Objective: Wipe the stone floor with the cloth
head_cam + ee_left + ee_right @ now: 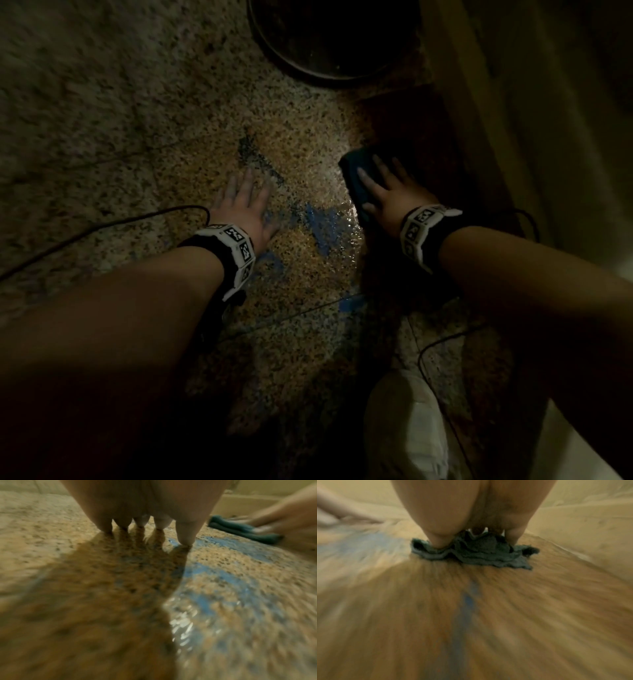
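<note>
The wiping is under way: the right hand (394, 197) presses the teal cloth (352, 178) flat under spread fingers at the right edge of the speckled stone floor (137, 120), beside a wooden wall. The left hand (245, 209) rests spread on the floor, bracing. The next stroke probably has to sweep left across the wet blue smears (323, 222). Motion blur obscures the cloth's folds; the round dark basin (329, 44) is cut off.

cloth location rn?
Head view, right of centre: the cloth lies on the stone floor under the right hand, beside the blue marks.
</note>
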The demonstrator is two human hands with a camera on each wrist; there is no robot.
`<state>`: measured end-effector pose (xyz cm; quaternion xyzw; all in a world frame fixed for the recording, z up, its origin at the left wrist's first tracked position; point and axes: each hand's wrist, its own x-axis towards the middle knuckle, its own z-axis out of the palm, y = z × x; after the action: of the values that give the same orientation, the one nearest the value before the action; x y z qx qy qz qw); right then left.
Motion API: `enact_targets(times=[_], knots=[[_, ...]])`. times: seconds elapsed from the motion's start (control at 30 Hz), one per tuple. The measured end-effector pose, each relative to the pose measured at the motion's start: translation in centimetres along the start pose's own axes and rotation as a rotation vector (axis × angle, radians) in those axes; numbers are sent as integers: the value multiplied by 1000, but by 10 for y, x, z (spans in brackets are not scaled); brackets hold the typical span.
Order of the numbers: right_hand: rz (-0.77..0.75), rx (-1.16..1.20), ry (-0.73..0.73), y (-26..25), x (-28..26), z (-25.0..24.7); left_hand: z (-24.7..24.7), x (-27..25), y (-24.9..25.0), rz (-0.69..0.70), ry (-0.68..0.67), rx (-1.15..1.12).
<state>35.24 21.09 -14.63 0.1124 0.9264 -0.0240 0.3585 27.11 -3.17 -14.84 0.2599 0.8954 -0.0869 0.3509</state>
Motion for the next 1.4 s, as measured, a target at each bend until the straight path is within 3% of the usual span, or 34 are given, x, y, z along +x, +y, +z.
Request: enact_targets(times=[0.17, 0.33, 0.57, 0.83, 1.0, 1.27, 1.4], knots=[[123, 93, 16, -25, 11, -12, 11, -16, -20, -24, -61, -9], [91, 47, -18, -35, -8, 2, 25, -36, -48, -75, -107, 75], [111, 84, -47, -69, -33, 25, 28, -34, -68, 0, -67, 124], [222, 255, -12, -97, -1, -3, 33, -32, -74, 46, -30, 121], [226, 272, 4, -104, 12, -13, 36, -31, -75, 51, -34, 123], [132, 189, -20, -136, -29, 13, 37, -29, -77, 60, -41, 105], [154, 200, -16, -146, -28, 18, 35, -30, -76, 68, -46, 94]])
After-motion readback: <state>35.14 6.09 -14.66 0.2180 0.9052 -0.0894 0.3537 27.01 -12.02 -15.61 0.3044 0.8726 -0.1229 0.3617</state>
